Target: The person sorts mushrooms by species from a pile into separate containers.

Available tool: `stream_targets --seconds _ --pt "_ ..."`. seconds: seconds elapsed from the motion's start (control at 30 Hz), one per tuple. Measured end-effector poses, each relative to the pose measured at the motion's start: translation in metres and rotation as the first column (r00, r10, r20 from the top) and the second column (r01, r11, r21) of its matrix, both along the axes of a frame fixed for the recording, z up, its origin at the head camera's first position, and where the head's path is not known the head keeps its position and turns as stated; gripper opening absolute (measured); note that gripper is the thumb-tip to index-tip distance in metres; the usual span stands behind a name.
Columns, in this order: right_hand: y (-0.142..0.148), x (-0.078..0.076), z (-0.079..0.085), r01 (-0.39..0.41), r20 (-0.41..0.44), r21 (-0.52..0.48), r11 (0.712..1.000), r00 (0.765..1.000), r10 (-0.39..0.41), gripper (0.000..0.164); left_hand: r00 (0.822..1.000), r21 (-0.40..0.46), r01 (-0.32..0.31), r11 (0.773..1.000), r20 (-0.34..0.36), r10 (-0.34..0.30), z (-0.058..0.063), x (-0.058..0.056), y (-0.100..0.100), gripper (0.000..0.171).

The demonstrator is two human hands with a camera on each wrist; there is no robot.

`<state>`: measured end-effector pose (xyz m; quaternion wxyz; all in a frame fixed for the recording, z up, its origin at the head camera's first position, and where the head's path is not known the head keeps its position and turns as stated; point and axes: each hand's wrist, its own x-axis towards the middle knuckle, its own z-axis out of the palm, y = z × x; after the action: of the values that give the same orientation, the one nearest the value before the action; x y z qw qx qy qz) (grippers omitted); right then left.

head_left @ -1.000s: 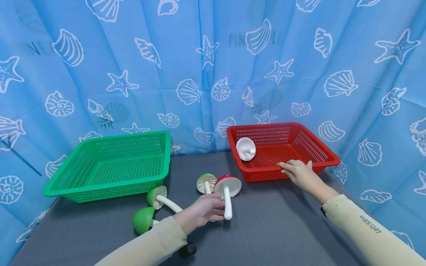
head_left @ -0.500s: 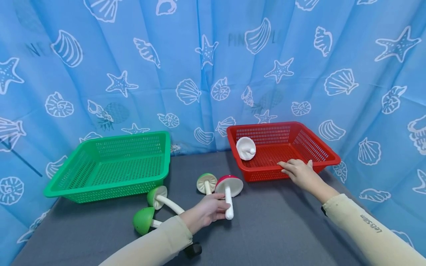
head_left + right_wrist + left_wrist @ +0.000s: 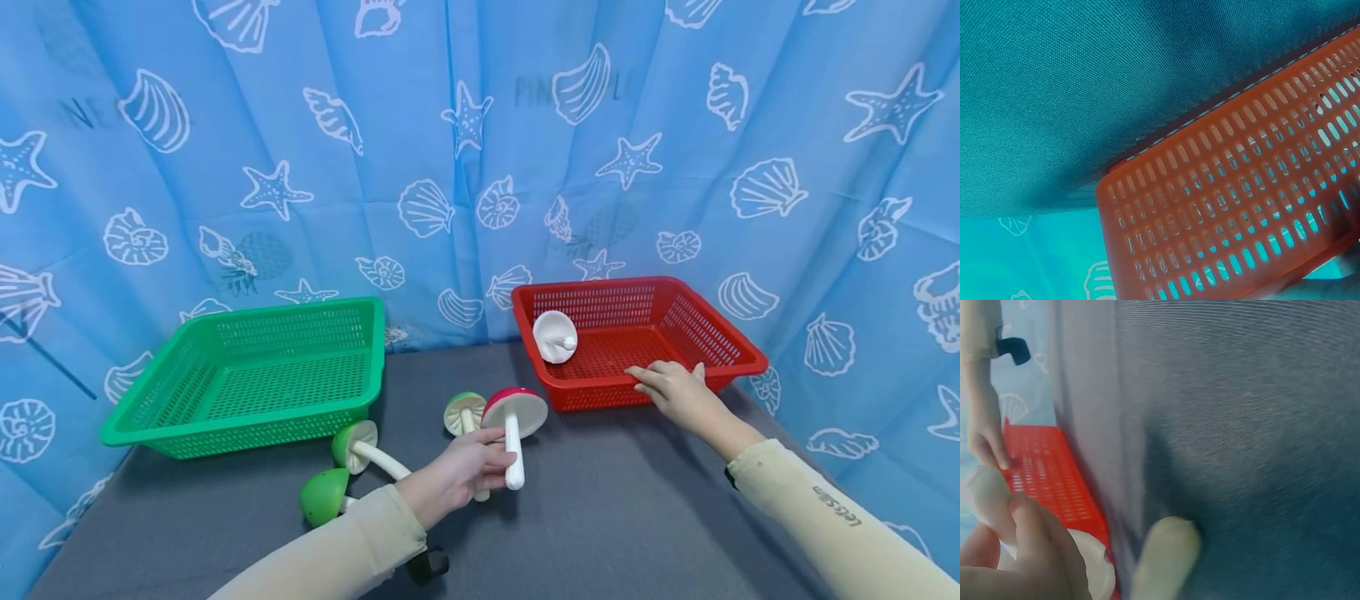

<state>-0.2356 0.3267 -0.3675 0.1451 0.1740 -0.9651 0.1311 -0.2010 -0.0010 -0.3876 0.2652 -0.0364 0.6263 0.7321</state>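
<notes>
My left hand (image 3: 463, 471) pinches the white stem of a toy mushroom with a red cap (image 3: 529, 413), thumb and fingers on its lower part. The left wrist view shows the stem end (image 3: 990, 499) sticking out past the fingertips. Right beside it, a toy mushroom with a green cap (image 3: 465, 412) lies on the table, its stem partly behind my hand. My right hand (image 3: 681, 398) holds the front rim of the red plastic basket (image 3: 600, 395). Inside that basket, at the left, sits a mushroom with its white underside (image 3: 549, 327) showing.
A green plastic basket (image 3: 247, 432) stands at the back left. In front of it lie two more green-capped mushrooms, one cap (image 3: 322, 497) near my left sleeve and one stem (image 3: 381, 458) running behind my wrist. A blue shell-print curtain (image 3: 420, 275) hangs behind the grey table (image 3: 600, 517).
My left hand has moved to the red-capped mushroom's stem and taken hold of it. The mushroom has shifted slightly up and back left since half a second ago. My right hand stays at the basket rim.
</notes>
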Motion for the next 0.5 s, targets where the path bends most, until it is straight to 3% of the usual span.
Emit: stream_targets --seconds 0.5 --pt "0.000 -0.001 0.001 0.015 0.038 0.005 1.000 0.999 -0.015 0.040 1.000 0.005 0.020 1.000 -0.025 -0.019 0.040 -0.003 0.006 0.054"
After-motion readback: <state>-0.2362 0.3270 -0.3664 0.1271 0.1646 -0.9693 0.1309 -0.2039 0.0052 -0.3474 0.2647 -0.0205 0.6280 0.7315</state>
